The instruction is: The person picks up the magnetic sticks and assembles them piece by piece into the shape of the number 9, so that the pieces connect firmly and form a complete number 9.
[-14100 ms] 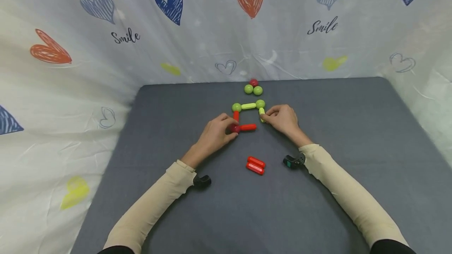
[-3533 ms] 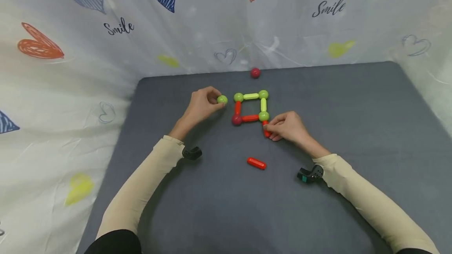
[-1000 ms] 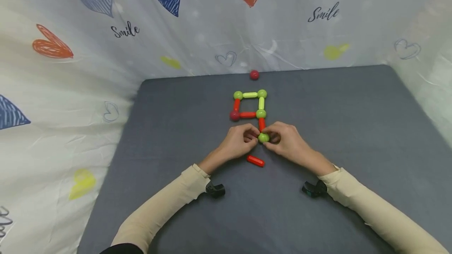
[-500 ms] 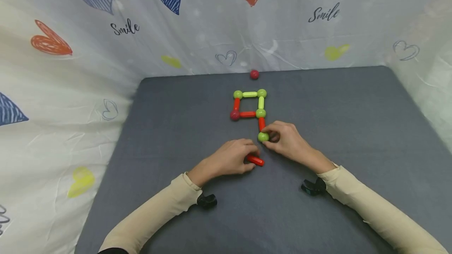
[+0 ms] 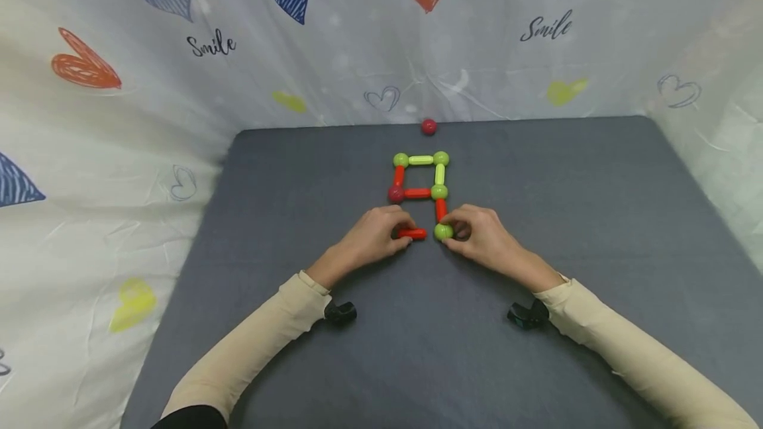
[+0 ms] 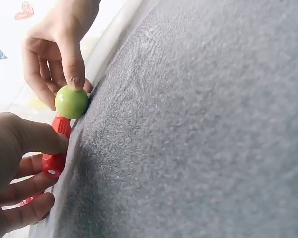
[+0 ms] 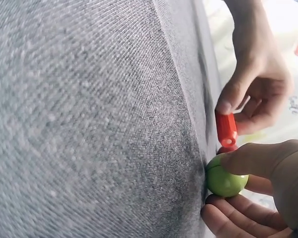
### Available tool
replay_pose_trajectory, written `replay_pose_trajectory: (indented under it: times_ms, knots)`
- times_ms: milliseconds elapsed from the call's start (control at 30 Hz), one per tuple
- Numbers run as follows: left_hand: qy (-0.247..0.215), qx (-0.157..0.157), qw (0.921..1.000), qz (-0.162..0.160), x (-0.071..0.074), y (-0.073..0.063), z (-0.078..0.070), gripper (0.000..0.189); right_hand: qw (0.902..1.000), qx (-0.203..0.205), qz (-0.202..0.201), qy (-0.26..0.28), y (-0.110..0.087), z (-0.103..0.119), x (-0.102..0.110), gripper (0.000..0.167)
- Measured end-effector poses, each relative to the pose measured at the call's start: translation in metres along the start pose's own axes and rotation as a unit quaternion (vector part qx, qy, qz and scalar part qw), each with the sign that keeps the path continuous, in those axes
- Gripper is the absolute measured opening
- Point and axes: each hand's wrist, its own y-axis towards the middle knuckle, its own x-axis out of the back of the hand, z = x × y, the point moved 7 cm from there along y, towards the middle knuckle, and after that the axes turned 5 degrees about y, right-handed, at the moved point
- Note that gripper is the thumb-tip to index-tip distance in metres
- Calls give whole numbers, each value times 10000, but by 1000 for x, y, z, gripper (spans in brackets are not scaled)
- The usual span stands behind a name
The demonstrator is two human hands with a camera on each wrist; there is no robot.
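Observation:
Between its thumb and fingers my left hand pinches a red rod, whose free end points right with a small gap before the green ball. My right hand pinches that green ball, which sits at the lower end of an upright red rod. This rod runs down from the lower right ball of a square of rods and balls. The square has a dark red ball at its lower left. In the right wrist view the held red rod shows a pale dot on its end.
A loose red ball lies near the far edge of the grey table. Behind the table hangs a white curtain printed with hearts. Both sleeves carry black wrist cameras.
My left hand let go of the green ball, picked up the red rod nearer the front, and brought it up and left, turned level. My right hand stays on the green ball.

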Motion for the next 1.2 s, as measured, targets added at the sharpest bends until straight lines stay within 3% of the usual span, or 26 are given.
replay_pose_trajectory:
  times_ms: [200,733,1200]
  knots:
    - [-47,-89,9998,-165,0,5,-2,17,10000,0,10,69,-1,-2,-1,30]
    - [-82,-81,9999,-38,-5,10,-7,16,9999,13,-15,128,-1,-3,-1,30]
    - [-256,-187,9992,-235,-2,10,-7,12,9999,68,-109,-4,-2,-2,-3,31]
